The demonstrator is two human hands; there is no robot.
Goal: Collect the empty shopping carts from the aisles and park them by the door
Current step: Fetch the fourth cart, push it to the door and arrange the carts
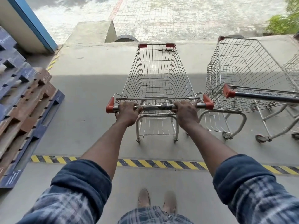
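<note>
- Rolled-up plaid sleeves and tan shoes sit closest to the camera, with the feet just short of the yellow-black hazard stripe on the concrete.
- Left hand is wrapped fully round the handle bar near its left red cap, fingers curled over the top.
- Right hand has the same full grip near the right cap.
- The empty cart they're holding is straight ahead, past the stripe, with nothing in the basket.
- A parked cart stands just beside it on the right, angled a bit. The rear corners are really close, and I can't tell if they're touching. There's a sliver of a third cart at the far right edge.
- The pallet stack on the left is well apart, so it's no issue.
- My read is that this is the parking step. The cart looks basically at the row by the entrance.
- Next move, I'd guess, is to ease it forward level with the parked one and keep it straight so the right side doesn't snag.
- It needs to stop before the concrete edge, where the floor drops to the pavers.
- Then both hands can let go and it's back inside for more.
</note>
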